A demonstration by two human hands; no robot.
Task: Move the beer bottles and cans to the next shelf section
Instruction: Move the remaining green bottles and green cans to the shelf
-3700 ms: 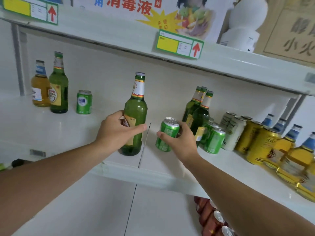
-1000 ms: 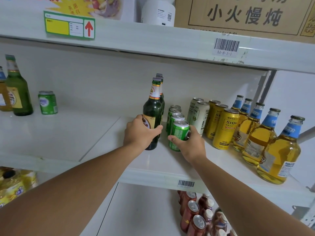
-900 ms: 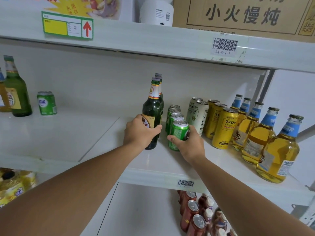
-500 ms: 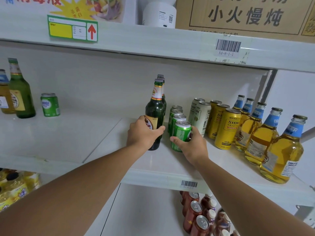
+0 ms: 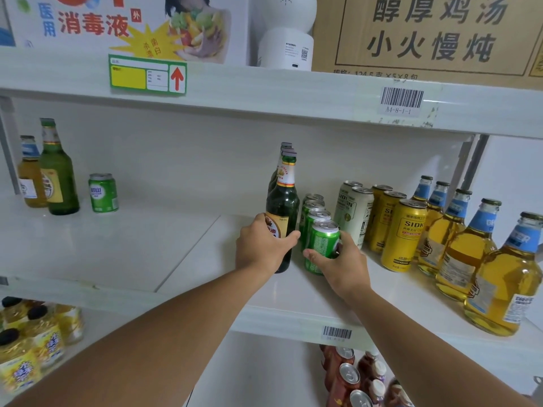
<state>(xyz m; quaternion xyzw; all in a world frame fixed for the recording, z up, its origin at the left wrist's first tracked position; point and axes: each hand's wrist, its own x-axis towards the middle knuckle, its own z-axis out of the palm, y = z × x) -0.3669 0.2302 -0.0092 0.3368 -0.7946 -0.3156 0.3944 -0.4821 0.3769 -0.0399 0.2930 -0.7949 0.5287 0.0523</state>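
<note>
My left hand (image 5: 263,246) grips a dark green beer bottle (image 5: 283,198) that stands upright at the front of a row of like bottles on the right shelf section (image 5: 293,292). Just to its right, my right hand (image 5: 340,261) grips a green can (image 5: 321,240) at the head of a row of green cans. White cans (image 5: 354,210), yellow cans (image 5: 404,235) and several amber bottles with blue labels (image 5: 458,248) fill the shelf further right. On the left shelf section (image 5: 117,248) stand an amber bottle (image 5: 29,177), a green bottle (image 5: 57,177) and a green can (image 5: 102,193).
A shelf (image 5: 264,92) with a yellow price tag (image 5: 147,74), a white appliance (image 5: 286,39) and a cardboard box (image 5: 435,36) runs close overhead. Below, yellow drink bottles (image 5: 26,348) stand at left and brown cans (image 5: 346,374) at right.
3.7 s ago my hands held a bottle and a can near the seam between sections. Since a second ago both hands stay clasped on the front bottle and front can; only the view shifted.
</note>
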